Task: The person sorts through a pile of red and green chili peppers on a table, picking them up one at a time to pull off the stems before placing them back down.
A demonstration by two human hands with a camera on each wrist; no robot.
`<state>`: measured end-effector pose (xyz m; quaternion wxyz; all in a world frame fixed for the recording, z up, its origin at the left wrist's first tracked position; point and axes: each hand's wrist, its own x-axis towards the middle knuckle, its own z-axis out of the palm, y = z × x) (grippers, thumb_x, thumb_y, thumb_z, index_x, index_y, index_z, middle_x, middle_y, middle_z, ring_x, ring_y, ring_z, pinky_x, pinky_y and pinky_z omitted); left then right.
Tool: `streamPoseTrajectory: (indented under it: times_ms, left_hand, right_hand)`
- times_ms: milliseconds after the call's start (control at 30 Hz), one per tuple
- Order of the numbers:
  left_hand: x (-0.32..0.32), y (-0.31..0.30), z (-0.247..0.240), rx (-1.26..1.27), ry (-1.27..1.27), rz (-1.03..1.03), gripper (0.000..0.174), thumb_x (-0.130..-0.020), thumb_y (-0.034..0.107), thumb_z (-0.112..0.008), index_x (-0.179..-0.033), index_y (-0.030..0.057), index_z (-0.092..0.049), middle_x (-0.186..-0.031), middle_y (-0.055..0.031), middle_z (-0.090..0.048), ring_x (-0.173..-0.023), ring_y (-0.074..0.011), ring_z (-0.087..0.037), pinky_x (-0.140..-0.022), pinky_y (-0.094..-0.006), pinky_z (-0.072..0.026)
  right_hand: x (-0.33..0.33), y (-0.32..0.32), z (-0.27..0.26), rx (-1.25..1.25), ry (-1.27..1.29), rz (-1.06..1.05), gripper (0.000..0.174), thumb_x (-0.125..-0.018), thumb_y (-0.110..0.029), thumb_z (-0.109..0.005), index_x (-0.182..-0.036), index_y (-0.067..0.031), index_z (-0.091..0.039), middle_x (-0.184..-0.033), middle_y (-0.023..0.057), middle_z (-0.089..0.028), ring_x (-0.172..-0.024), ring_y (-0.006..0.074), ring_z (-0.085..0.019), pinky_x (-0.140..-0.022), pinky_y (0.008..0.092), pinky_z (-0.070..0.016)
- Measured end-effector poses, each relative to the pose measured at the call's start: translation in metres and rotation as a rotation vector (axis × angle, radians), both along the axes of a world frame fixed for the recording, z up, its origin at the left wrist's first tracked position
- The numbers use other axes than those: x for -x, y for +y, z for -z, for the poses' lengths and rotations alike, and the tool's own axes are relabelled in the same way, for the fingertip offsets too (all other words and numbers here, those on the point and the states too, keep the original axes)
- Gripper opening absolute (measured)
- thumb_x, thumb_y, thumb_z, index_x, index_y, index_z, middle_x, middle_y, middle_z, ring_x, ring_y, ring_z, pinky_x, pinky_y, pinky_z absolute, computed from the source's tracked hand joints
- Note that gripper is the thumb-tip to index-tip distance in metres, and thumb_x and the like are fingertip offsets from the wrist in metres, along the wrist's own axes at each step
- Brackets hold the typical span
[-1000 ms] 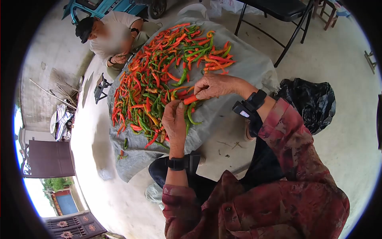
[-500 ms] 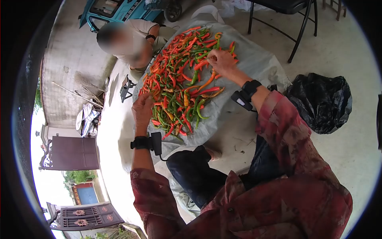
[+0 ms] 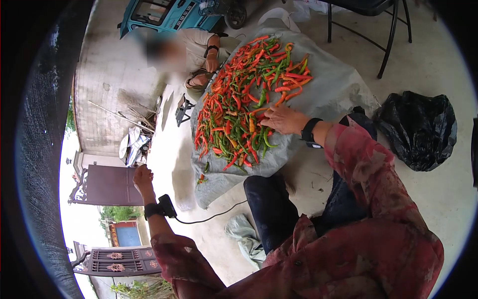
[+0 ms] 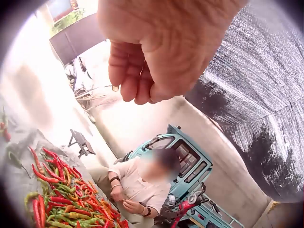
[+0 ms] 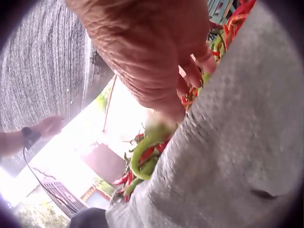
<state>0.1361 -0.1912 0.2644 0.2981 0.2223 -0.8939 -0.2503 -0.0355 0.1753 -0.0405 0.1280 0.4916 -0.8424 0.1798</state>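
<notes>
A broad heap of red, green and orange chili peppers [image 3: 234,104] covers much of a grey cloth [image 3: 343,82]. My right hand [image 3: 285,119] is at the heap's near right side, fingers extended onto the peppers. From the right wrist, a curved green chili pepper [image 5: 137,156] shows just below the thumb side of that hand, partly blurred. My left hand [image 3: 143,180] is held out to the left, away from the cloth. Its fingers [image 4: 129,88] are curled in toward the thumb, and nothing shows between them.
Across the heap sits another person [image 3: 201,45], hands together. A black plastic bag [image 3: 418,129] lies on the floor at right, below a black folding chair [image 3: 366,7]. A small folding stool [image 3: 184,110] stands beyond the cloth's left edge; a blue vehicle [image 3: 174,17] is behind.
A red chili pepper was between both hands, then the hands parted. My left hand swung out left beyond the cloth. My right hand went to the heap's far right and came back nearer.
</notes>
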Motion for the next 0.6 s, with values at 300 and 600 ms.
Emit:
streamPoseTrajectory:
  times_ms: [300,600]
  left_hand:
    - [-0.041,0.204,0.106,-0.402,-0.379,0.55,0.018,-0.088,0.011,-0.055,-0.101,0.0,-0.061,-0.078,-0.0029,-0.061,-0.07,-0.0101,-0.059,-0.067,-0.0236,-0.0484]
    - [0.05,0.27,0.221,-0.466,-0.339,0.762,0.023,-0.088,0.016,-0.055,-0.106,0.0017,-0.06,-0.084,-0.0022,-0.06,-0.071,-0.0083,-0.057,-0.065,-0.0239,-0.0476]
  right_hand:
    - [-0.003,0.001,-0.017,0.123,-0.193,0.046,0.015,-0.081,-0.013,-0.054,-0.095,-0.0099,-0.051,-0.088,0.0124,-0.057,-0.093,0.0299,-0.056,-0.074,0.0414,-0.0449]
    - [0.029,-0.004,0.01,0.642,-0.364,0.091,0.024,-0.086,-0.008,-0.048,-0.108,-0.0008,-0.043,-0.106,0.0199,-0.052,-0.089,0.0368,-0.055,-0.07,0.0449,-0.0437]
